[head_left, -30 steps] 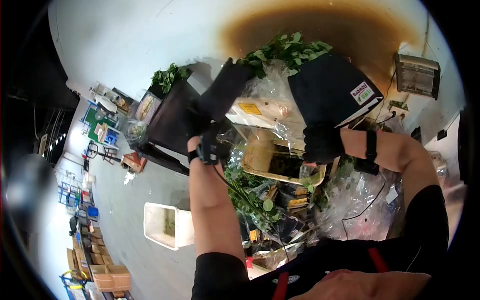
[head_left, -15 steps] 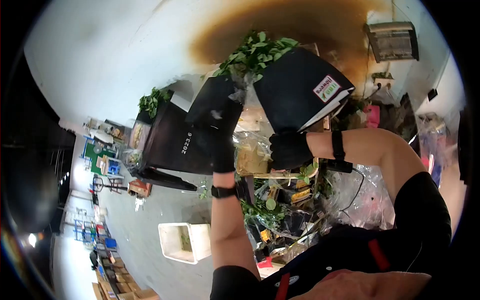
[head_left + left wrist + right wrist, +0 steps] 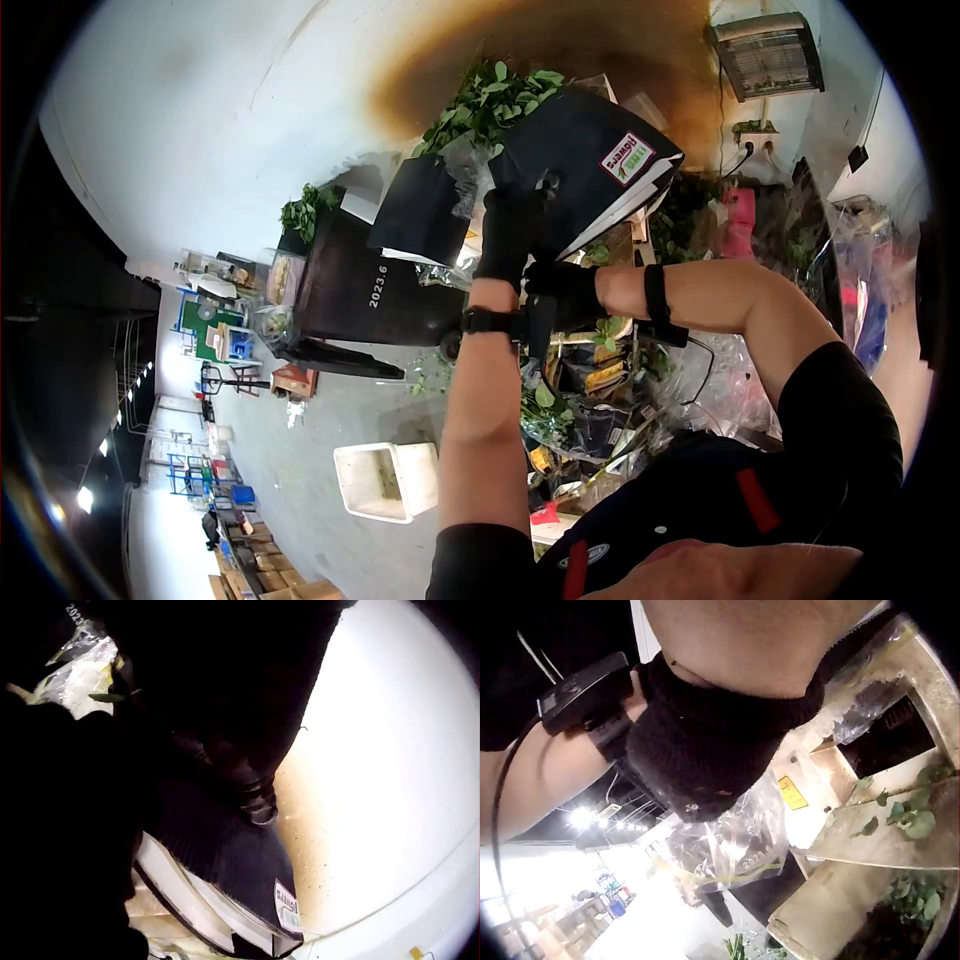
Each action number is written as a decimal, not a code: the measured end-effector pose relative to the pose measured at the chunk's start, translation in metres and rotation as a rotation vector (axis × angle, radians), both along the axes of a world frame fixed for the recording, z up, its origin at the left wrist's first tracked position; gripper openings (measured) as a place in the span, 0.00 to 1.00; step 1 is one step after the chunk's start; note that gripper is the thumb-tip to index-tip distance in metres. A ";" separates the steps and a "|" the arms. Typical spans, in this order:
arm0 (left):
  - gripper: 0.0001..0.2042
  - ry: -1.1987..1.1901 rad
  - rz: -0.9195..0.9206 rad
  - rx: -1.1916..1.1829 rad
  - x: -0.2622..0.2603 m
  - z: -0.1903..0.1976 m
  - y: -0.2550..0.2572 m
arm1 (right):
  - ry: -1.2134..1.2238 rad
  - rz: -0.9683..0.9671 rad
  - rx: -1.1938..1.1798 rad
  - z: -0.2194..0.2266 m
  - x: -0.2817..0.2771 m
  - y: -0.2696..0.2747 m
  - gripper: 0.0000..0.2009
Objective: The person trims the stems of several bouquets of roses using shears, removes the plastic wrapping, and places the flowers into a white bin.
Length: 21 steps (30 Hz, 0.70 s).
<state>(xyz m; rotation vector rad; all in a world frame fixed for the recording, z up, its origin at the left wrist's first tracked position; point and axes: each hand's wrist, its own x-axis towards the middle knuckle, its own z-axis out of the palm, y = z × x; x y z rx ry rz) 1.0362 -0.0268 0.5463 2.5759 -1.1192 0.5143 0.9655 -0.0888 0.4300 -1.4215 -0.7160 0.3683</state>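
Note:
In the head view, a leafy bunch (image 3: 490,105) stands up from a black wrap (image 3: 585,150) with a labelled right flap, a left flap and clear plastic between them. My black-gloved left hand (image 3: 510,235) lies against the wrap's front, with its fingers pointing up. My gloved right hand (image 3: 565,295) grips the narrow lower end, just beside the left wrist. The left wrist view shows dark fingertips (image 3: 259,806) on the black wrap (image 3: 232,855) above its pale inner edge. Clear plastic (image 3: 731,844) hangs below my right hand (image 3: 712,750) in the right wrist view; its fingers are mostly hidden.
A dark bin marked 2023.6 (image 3: 350,285) stands left of the bunch, with a white tub (image 3: 385,480) on the floor nearer me. Loose greenery and packets (image 3: 600,385) lie below my hands. A heater (image 3: 768,58) hangs on the stained wall; a cable runs from my right wrist.
My left hand has moved right from the left flap to the middle of the wrap. The right hand stays at the lower end. The head view has shifted, bringing the bunch left.

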 end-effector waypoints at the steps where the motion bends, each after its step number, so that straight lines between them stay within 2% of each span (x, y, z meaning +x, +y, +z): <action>1: 0.12 -0.070 0.048 0.157 0.010 -0.002 -0.001 | 0.070 0.021 0.040 -0.007 0.001 0.002 0.09; 2: 0.13 -0.146 0.085 0.312 0.018 -0.002 -0.003 | 0.141 0.039 0.081 -0.006 -0.001 0.002 0.09; 4: 0.16 -0.123 0.209 0.222 0.006 0.025 -0.022 | -0.102 -0.071 -0.159 0.039 -0.022 -0.014 0.08; 5: 0.18 -0.384 0.087 0.329 0.011 0.032 -0.021 | -0.209 -0.114 -0.286 0.069 -0.036 -0.025 0.08; 6: 0.20 -0.685 -0.006 0.409 0.017 0.039 -0.021 | -0.292 -0.127 -0.430 0.118 -0.055 -0.039 0.08; 7: 0.20 -0.578 -0.047 0.320 0.021 0.041 -0.026 | -0.377 -0.139 -0.576 0.143 -0.064 -0.047 0.09; 8: 0.19 -0.470 -0.084 0.230 0.025 0.041 -0.031 | -0.586 -0.347 -0.322 0.112 -0.059 -0.038 0.10; 10: 0.18 -0.361 -0.153 0.173 0.028 0.044 -0.034 | -0.865 -0.486 -0.332 0.083 -0.047 -0.023 0.08; 11: 0.17 -0.357 -0.187 0.203 0.029 0.047 -0.032 | -1.001 -0.555 -0.337 0.085 -0.049 -0.021 0.07; 12: 0.17 -0.357 -0.221 0.233 0.029 0.051 -0.031 | -0.979 -0.592 -0.309 0.088 -0.052 -0.023 0.06; 15: 0.24 -0.113 0.036 0.302 0.023 0.061 -0.007 | -0.821 -0.338 -0.709 0.095 -0.058 -0.040 0.07; 17: 0.23 -0.010 0.113 0.156 0.045 0.056 0.023 | -0.817 -0.358 -0.823 0.088 -0.055 -0.058 0.10; 19: 0.22 0.003 0.097 0.368 0.047 0.082 0.060 | -0.755 -0.365 -0.889 0.086 -0.050 -0.085 0.11; 20: 0.19 -0.056 0.005 0.290 0.065 0.079 0.085 | -0.823 -0.435 -0.841 0.080 -0.045 -0.099 0.12; 21: 0.16 -0.112 -0.088 0.210 0.092 0.060 0.118 | -0.887 -0.505 -0.792 0.074 -0.040 -0.111 0.14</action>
